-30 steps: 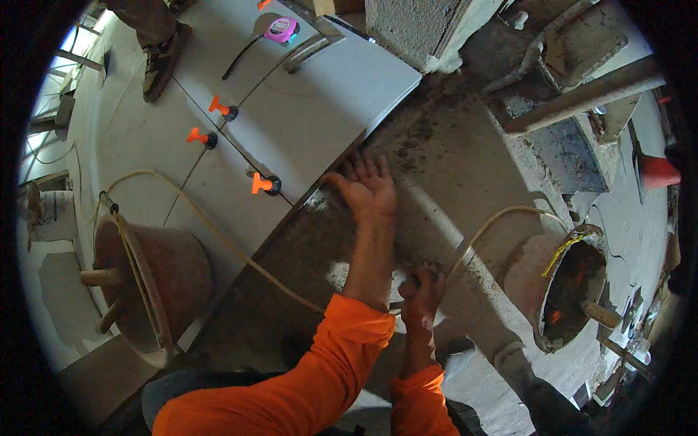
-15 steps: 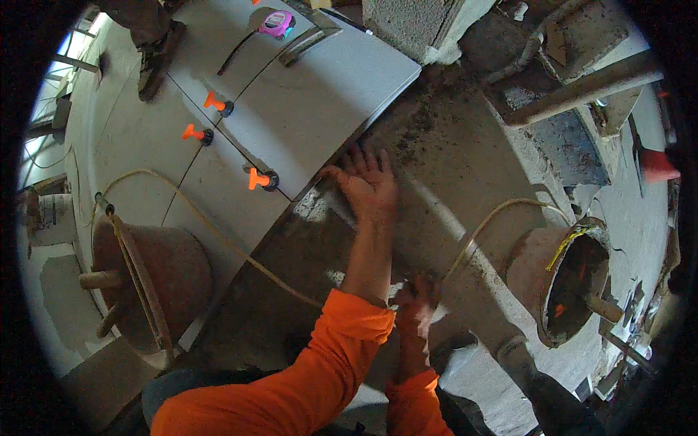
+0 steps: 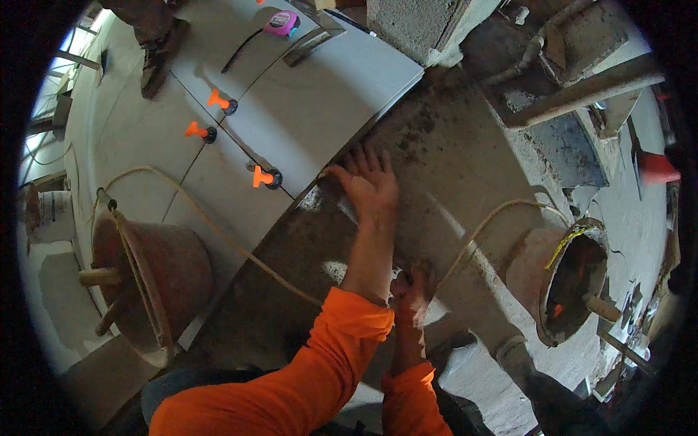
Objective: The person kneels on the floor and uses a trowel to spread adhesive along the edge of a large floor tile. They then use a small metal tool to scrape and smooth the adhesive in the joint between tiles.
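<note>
My left hand (image 3: pixel 371 185) lies with spread fingers on the grey-brown floor bed (image 3: pixel 429 145), its thumb against or very near the edge of a large grey tile (image 3: pixel 320 123). Nothing shows in its grasp. Closer to me, my right hand (image 3: pixel 414 287) is low over the bed with curled fingers; what they hold, if anything, is hidden. A pale rope (image 3: pixel 218 225) runs from the left bucket behind my left forearm; another stretch reaches my right hand from the right. Orange-topped tile levelers (image 3: pixel 265 176) with black bases stand at the tile joints.
A pink tape measure (image 3: pixel 281 23) and a grey metal tool (image 3: pixel 314 45) lie on the tiles. Dusty buckets stand left (image 3: pixel 167 276) and right (image 3: pixel 542 269). A concrete block (image 3: pixel 414 29) and wooden beam (image 3: pixel 582 94) are at the back. Another person's shoe (image 3: pixel 163 58) rests far left.
My right hand has shifted slightly and its fingers look more curled. My left hand stays by the tile edge. The whole view has moved a little.
</note>
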Available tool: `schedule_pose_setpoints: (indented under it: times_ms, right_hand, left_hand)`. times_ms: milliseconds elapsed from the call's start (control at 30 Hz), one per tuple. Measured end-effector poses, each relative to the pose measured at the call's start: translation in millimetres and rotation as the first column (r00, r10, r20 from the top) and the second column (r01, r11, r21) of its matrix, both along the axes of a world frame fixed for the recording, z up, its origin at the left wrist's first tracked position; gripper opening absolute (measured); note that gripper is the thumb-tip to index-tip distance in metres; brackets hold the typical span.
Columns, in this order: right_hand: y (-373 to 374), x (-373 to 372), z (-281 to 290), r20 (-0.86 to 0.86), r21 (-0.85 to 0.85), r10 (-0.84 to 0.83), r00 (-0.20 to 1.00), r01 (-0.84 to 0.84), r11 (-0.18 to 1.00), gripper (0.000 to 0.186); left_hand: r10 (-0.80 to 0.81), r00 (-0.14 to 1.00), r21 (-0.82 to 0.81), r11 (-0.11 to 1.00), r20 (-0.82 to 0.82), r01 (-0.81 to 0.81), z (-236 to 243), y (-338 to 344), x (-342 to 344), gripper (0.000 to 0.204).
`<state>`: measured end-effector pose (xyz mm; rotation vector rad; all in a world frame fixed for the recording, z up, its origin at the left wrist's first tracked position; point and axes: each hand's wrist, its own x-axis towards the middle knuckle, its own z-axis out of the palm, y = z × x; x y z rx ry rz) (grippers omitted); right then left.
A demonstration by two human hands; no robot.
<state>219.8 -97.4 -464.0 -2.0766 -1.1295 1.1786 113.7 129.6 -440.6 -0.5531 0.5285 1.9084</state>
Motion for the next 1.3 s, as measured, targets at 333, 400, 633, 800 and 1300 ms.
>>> schedule_pose_setpoints:
  times_ms: [333, 400, 633, 800, 1300]
  right_hand:
    - [-20.1, 78.0, 29.4, 0.046, 0.135, -0.206, 0.978, 0.198, 0.971, 0.026]
    - [-7.7, 80.5, 46.2, 0.003, 0.260, -0.271, 0.962, 0.261, 0.930, 0.019]
    - [89.4, 47.0, 83.2, -0.602, -0.120, -0.644, 0.473, 0.743, 0.658, 0.032]
    - [120.6, 37.3, 50.5, -0.629, -0.191, -0.683, 0.370, 0.779, 0.597, 0.024]
    - [120.1, 53.6, 27.1, -0.594, -0.208, -0.675, 0.439, 0.726, 0.655, 0.044]
  left_hand:
    - [0.015, 1.000, -0.068, 0.998, -0.010, -0.015, 4.7, -1.2, 0.9, 0.088]
    - [0.002, 1.000, -0.062, 0.998, -0.004, -0.002, 3.8, -2.5, 0.9, 0.090]
    - [-0.057, 0.997, -0.025, 0.998, -0.058, 0.056, -11.4, -9.5, -5.4, 0.085]
    - [-0.030, 0.999, -0.017, 0.999, -0.027, 0.029, -14.3, -6.6, -4.2, 0.087]
    - [-0.085, 0.991, 0.012, 0.996, -0.099, 0.087, -11.5, -9.7, -5.6, 0.090]
